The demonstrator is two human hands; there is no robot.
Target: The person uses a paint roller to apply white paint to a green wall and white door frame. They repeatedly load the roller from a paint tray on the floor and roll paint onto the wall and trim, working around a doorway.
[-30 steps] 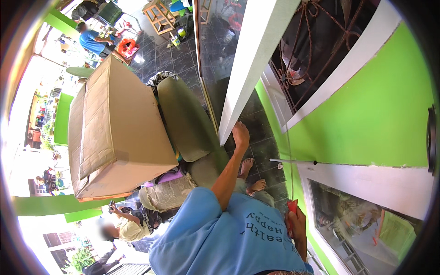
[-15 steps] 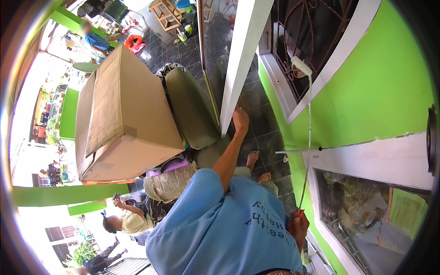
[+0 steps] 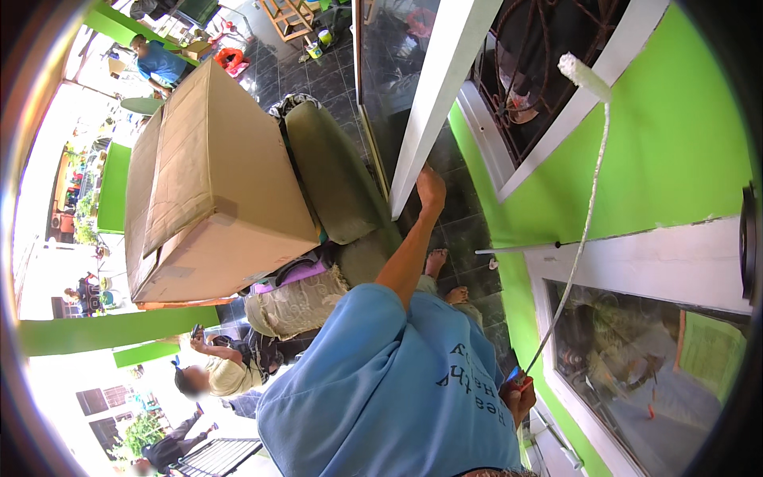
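My left hand [image 3: 430, 189] is closed on the edge of a tall white window frame [image 3: 439, 94], which stands out with a dark glass pane beside it. At the lower right my right hand [image 3: 516, 399] grips the red handle of a paint roller with a long thin rod. Its white roller head [image 3: 586, 78] is raised over the green wall [image 3: 668, 151], beside a white-trimmed window [image 3: 548, 151] with a dark curly metal grille. My bare feet stand on dark tiles below.
A big cardboard box [image 3: 222, 175] and olive cushions [image 3: 326, 171] crowd my left. A second white-framed window [image 3: 636, 350] is at the lower right. A person in a blue shirt [image 3: 163, 63], another in a cream shirt [image 3: 226, 374], and wooden stools [image 3: 284, 20] are farther off.
The roller has risen into clear view and swung up and rightward. My left hand and the frame edge appear higher in the picture. The person in cream remains at the lower left.
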